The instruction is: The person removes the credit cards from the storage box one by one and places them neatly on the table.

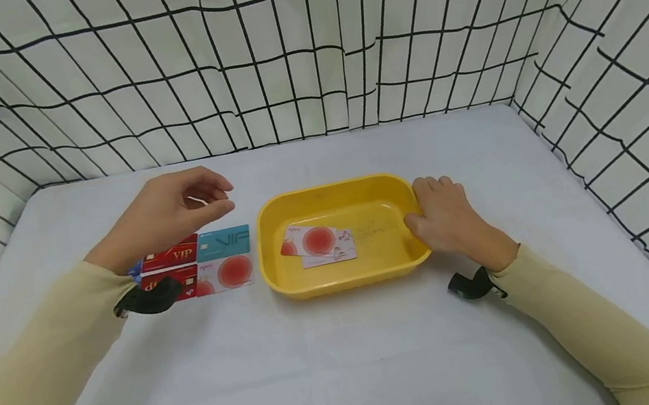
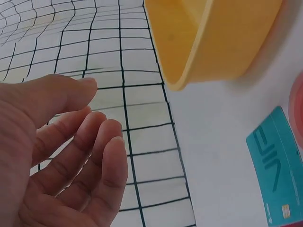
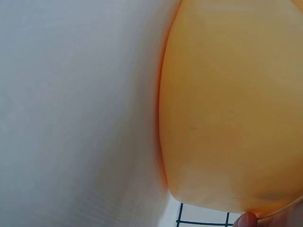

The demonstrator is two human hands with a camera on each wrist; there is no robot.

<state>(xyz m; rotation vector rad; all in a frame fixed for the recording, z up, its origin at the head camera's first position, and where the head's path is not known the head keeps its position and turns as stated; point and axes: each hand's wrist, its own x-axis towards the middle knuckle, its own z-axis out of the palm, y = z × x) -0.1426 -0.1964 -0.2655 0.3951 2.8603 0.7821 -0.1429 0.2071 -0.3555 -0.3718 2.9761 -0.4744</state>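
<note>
My right hand (image 1: 447, 216) grips the right end of a shallow yellow plastic tray (image 1: 342, 282), with the thumb over its rim. Inside the tray, toward its left side, lie two overlapping white cards (image 1: 319, 240) with red patterns. My left hand (image 1: 160, 208) hovers above the table left of the tray, fingers loosely curved and holding nothing. Below it a teal VIP card (image 1: 223, 244), a red VIP card (image 1: 172, 254), another red card (image 1: 185, 277) and a white card with a red circle (image 1: 233, 272) lie in a block. The left wrist partly covers the red ones.
Something blue (image 1: 135, 271) shows at the left edge of the card block, mostly hidden by my forearm. White cloth covers the table (image 1: 347, 365). A black wire grid (image 1: 291, 55) with white behind it fences the back and both sides.
</note>
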